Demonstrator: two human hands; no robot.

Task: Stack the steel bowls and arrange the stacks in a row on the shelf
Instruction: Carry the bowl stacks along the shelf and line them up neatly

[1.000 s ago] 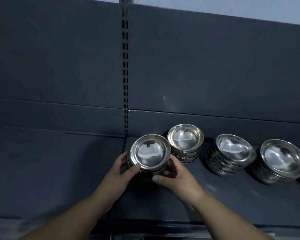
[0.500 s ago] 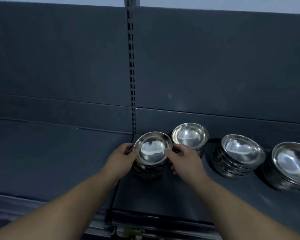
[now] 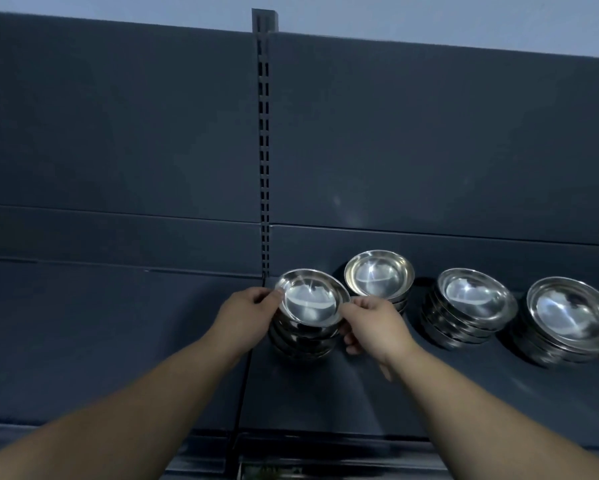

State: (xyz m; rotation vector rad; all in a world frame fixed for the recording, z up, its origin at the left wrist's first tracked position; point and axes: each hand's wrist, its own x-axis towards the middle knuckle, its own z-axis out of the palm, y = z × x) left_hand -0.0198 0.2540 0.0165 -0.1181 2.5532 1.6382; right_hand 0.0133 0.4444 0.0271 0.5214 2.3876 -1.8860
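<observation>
Several stacks of steel bowls stand on the dark grey shelf. The leftmost stack sits between my two hands. My left hand grips its left rim and side, and my right hand pinches its right rim. Just behind and to the right is a second stack. A third stack and a fourth stack follow to the right, forming a row.
The shelf's dark back panel rises behind the bowls. A slotted upright splits the shelving just left of the held stack. The left shelf section carries no bowls. The shelf's front edge runs below my forearms.
Both hands have carried the held stack back toward the rear panel, closer to the second stack. The view has shifted left, so the right stacks sit nearer the frame's edge.
</observation>
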